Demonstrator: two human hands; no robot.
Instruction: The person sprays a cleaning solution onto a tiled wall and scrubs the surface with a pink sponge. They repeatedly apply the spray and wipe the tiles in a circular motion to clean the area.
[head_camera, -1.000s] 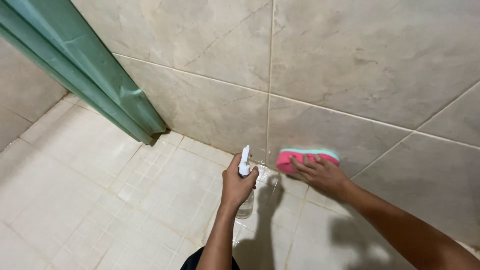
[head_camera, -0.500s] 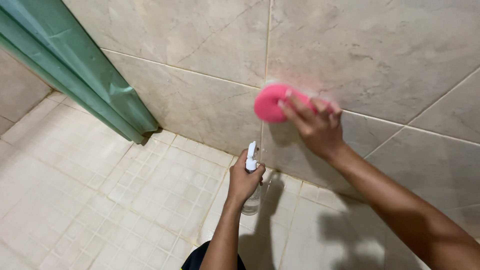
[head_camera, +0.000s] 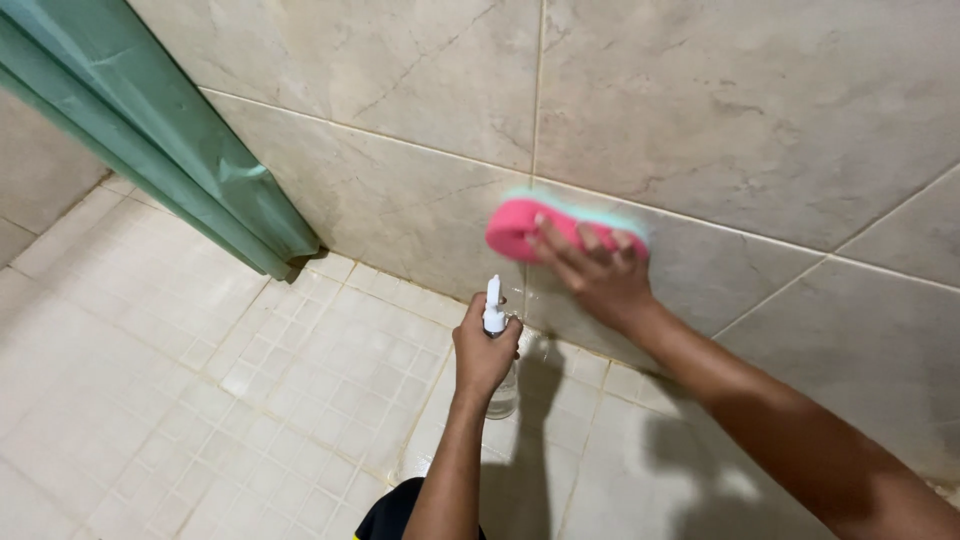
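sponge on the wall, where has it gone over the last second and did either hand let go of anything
The pink sponge started low on the wall near the floor, rose to the higher tile, and now sits a little lower with its length lying across the vertical grout line. The right hand pressed it throughout. The left hand kept its hold on the spray bottle, upright above the floor. Nothing was let go. The green curtain hangs as before.

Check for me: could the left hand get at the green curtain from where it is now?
Probably not without letting go first. The left hand is closed around the spray bottle, so it has no free fingers. The path to the green curtain is otherwise bare floor tiles, nothing between.
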